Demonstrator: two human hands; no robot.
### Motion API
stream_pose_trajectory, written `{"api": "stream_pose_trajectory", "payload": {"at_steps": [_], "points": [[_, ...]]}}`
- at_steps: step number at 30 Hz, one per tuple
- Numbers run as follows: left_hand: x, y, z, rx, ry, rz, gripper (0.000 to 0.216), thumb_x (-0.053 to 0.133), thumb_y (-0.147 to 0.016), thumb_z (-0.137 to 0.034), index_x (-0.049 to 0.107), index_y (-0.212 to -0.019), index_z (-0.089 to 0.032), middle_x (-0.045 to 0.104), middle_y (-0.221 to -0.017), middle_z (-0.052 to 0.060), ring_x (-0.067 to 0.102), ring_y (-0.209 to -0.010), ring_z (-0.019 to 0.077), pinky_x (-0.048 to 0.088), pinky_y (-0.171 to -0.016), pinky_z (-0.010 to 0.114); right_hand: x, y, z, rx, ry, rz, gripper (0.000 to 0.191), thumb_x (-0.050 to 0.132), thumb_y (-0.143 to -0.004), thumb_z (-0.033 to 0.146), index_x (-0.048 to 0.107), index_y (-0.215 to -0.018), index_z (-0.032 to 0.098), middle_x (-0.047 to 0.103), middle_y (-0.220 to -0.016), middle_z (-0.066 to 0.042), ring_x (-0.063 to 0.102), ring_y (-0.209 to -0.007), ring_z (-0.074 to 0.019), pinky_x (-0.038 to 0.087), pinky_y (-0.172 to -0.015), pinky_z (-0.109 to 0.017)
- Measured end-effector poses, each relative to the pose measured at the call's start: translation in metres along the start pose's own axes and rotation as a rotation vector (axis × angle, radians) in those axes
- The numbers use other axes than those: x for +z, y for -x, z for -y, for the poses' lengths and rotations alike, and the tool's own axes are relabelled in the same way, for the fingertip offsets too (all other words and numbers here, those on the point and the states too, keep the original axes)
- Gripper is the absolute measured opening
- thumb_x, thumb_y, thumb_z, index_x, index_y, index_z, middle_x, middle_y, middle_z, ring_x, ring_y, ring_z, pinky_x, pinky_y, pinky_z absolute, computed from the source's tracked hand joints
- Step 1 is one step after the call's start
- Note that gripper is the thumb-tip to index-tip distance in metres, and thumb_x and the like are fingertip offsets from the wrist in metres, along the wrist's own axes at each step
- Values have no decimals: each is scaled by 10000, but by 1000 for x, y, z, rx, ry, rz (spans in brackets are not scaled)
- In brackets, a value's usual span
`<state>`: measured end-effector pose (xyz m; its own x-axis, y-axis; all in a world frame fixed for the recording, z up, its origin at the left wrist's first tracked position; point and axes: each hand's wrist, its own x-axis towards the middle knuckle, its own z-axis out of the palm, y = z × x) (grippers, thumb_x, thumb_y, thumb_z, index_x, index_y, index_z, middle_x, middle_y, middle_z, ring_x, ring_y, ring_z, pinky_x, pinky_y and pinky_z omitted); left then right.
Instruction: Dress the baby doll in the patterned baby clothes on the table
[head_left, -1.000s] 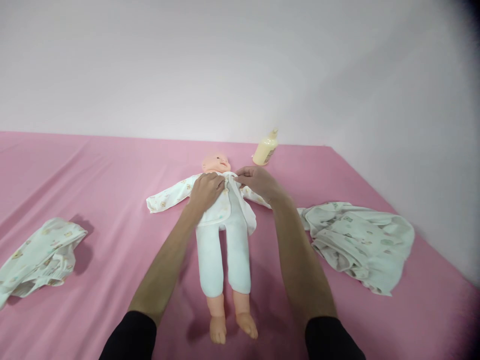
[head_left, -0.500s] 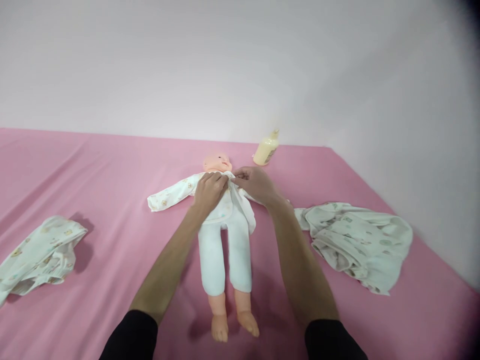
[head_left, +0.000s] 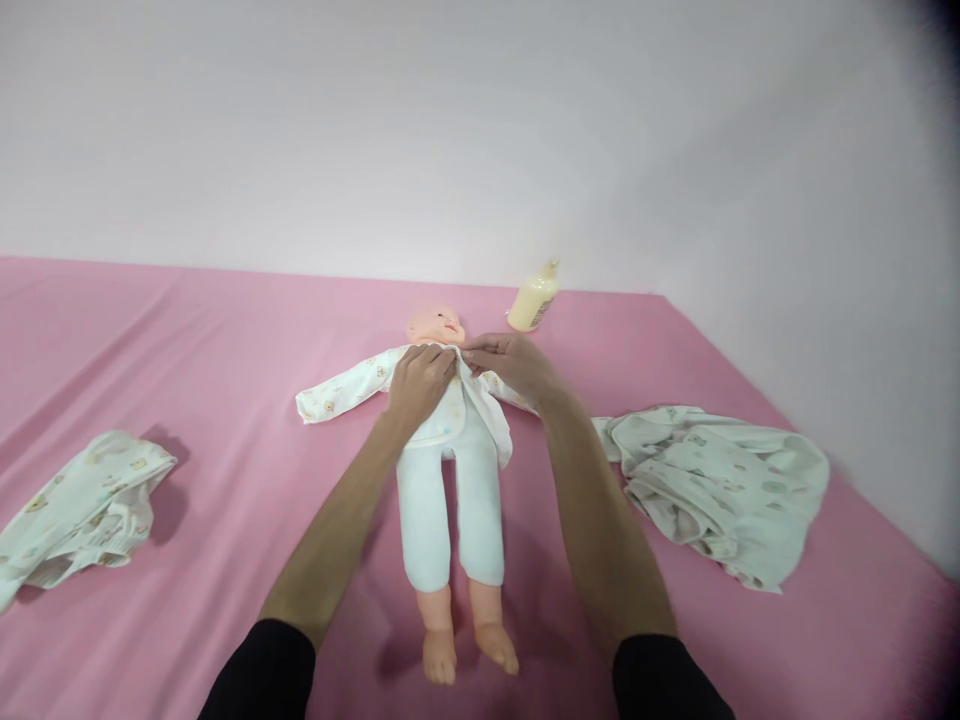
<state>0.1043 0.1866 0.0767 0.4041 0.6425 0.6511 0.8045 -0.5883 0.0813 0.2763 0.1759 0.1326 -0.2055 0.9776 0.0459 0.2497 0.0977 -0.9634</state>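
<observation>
A baby doll lies on its back on a pink sheet, its head away from me and turned to the right. It wears a white patterned baby shirt, whose front hangs apart below the chest. At the neckline, my left hand is closed on one front edge of the shirt. My right hand pinches the cloth at the collar just beside it, thumb and forefinger close together. The fastening between my fingertips is too small to make out. The shirt sleeves cover both doll arms.
A pale yellow pump bottle stands beyond the doll, near the wall. Patterned baby clothing lies crumpled at the left. Another crumpled white garment lies at the right. The pink sheet covers the surface beneath everything.
My right hand has shifted slightly at the collar, and its fingers have straightened a little. More of the sleeve on the right shows beneath it. My left hand stays in place.
</observation>
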Motion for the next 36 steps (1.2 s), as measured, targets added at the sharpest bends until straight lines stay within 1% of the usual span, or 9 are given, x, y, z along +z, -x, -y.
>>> {"api": "stream_pose_trajectory", "payload": {"at_steps": [6,9,12,15,19,26,29,33,36], "points": [[-3,0,0,-14,7,-35,265,396,-1014,-219,643,-946,-151,654,-851,80,589,-857,213,433,-819,338,2,-6,-10,-41,-114,25,216,727,-738,321,769,-898,182,716,-856,-27,559,-722,-111,473,-724,-258],[-2,1,1,-13,26,-68,270,392,-1014,-218,645,-953,-148,657,-853,84,582,-861,213,442,-825,341,2,-8,-11,-51,-134,-10,261,764,-705,352,756,-896,174,702,-825,-25,568,-730,-117,479,-732,-265],[0,1,2,-13,46,-94,279,385,-1017,-227,648,-968,-149,660,-855,83,580,-866,213,448,-825,342,4,-6,-8,-52,-101,-42,271,774,-693,374,743,-863,165,690,-799,-27,572,-729,-127,483,-740,-279],[1,2,2,-21,58,-95,278,389,-1015,-229,652,-979,-144,658,-849,84,581,-864,212,449,-825,342,4,-2,-2,-48,-31,-37,245,739,-727,386,745,-837,166,698,-813,-33,581,-751,-138,479,-760,-286],[1,2,2,-43,93,-87,268,399,-1009,-226,655,-973,-156,665,-861,82,583,-872,211,454,-829,346,2,1,0,-68,60,7,286,709,-755,424,756,-902,183,713,-867,-34,599,-813,-158,470,-769,-286],[1,1,2,-70,156,-115,224,448,-993,-224,661,-977,-157,685,-890,73,583,-890,200,459,-849,325,-4,0,-6,-91,81,30,302,655,-804,424,750,-981,198,724,-975,-45,619,-876,-172,472,-782,-285],[2,1,2,-95,161,-132,217,456,-986,-209,665,-958,-158,688,-880,72,589,-883,200,461,-837,324,-4,4,0,-74,128,18,275,644,-812,426,750,-921,196,720,-921,-41,614,-860,-178,467,-753,-279],[5,1,3,-114,172,-120,189,489,-973,-213,672,-970,-170,701,-913,72,600,-897,205,468,-836,333,1,5,4,-50,207,-11,250,739,-724,400,737,-864,193,703,-805,-34,606,-782,-185,456,-667,-270],[7,2,4,-127,180,-118,182,502,-967,-211,680,-974,-176,706,-895,65,608,-888,205,475,-822,330,6,2,2,-59,234,-34,191,735,-717,340,727,-844,198,697,-778,-28,608,-753,-181,454,-652,-267]]}}
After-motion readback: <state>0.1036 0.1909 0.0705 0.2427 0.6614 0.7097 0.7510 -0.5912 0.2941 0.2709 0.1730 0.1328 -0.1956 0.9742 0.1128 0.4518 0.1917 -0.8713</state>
